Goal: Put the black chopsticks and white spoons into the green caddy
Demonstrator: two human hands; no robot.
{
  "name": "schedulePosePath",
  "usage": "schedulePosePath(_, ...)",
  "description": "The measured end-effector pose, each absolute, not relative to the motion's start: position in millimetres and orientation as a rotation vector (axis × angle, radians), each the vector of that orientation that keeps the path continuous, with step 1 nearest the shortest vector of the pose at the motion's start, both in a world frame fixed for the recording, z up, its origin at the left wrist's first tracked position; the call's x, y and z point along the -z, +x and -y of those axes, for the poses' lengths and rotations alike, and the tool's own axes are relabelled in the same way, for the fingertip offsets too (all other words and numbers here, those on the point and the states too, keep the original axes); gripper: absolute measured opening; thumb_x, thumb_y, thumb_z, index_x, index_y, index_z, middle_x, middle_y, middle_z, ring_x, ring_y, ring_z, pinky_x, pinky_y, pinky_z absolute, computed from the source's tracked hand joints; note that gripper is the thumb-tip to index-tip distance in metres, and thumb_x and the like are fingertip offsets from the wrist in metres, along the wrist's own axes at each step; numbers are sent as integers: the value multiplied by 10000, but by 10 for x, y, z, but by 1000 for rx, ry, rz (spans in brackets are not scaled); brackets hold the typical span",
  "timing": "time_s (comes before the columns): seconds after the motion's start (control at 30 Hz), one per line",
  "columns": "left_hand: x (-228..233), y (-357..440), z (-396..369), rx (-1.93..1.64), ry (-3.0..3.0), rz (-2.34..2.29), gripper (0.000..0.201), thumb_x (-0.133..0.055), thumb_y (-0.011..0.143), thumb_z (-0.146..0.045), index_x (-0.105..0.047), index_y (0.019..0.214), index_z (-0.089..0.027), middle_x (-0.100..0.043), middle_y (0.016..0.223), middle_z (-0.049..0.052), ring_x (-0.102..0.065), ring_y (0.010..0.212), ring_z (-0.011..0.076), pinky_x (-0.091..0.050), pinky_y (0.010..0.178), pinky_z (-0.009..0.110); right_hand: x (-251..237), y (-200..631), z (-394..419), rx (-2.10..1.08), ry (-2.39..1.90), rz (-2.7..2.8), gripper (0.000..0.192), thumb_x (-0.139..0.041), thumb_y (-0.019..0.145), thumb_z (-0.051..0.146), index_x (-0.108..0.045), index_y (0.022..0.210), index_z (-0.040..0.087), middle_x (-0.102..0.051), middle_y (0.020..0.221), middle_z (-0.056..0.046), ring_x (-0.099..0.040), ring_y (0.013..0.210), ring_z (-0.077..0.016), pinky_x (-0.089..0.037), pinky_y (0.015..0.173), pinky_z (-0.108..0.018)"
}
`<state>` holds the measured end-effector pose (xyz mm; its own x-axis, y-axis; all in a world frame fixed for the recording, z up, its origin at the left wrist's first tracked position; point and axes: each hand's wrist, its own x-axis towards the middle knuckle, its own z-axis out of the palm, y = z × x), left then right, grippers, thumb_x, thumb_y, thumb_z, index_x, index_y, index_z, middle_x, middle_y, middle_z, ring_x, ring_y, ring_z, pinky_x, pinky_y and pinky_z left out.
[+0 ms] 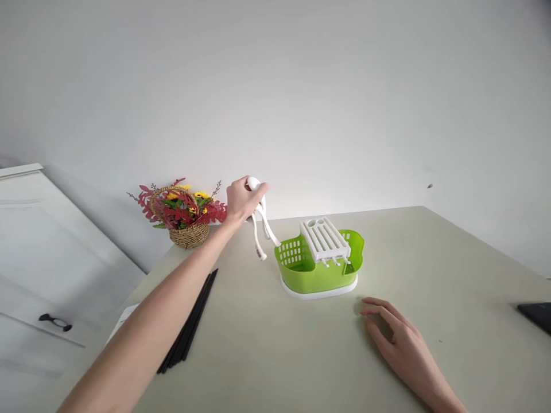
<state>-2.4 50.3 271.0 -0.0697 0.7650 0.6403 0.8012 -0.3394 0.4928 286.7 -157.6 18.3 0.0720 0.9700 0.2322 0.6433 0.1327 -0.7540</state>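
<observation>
My left hand (241, 201) is raised above the table and grips the bowl ends of a few white spoons (260, 229), whose handles hang down just left of a green cutlery drainer (301, 269). The drainer has slotted walls, a white base tray and a white slotted insert (325, 238) on top. My right hand (398, 338) lies flat on the beige table (275, 355), palm down, fingers apart, just in front and to the right of the drainer, holding nothing.
Several black chopsticks (189, 324) lie on the table's left side beside my left forearm. A wicker basket of red and yellow flowers (186, 215) stands at the back left corner. A dark flat object (538, 314) lies at the right edge. A white door (43, 275) is at left.
</observation>
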Motion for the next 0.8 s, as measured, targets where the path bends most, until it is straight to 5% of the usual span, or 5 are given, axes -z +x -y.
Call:
schedulePosePath(0.3,-1813,-1092,-107,449,-2373,2152,286,-625,727,-436,-591,558,-208,-598,532,-13,-562,581,161,-363,552,256,-130,2913,1611,-527,-1652,1685,296,-490,927,473,-706,1015,292,-671,1327,-38,-689,846,-191,-525,618,-280)
schedulePosePath(0.8,-1145,-1506,231,234,-2290,2209,218,-607,772,-358,-617,611,-211,-721,664,73,-679,683,233,-397,608,294,80,3002,1588,-457,-1678,1707,334,-523,907,555,-698,1043,306,-700,1301,-32,-702,1059,-249,-562,729,-304)
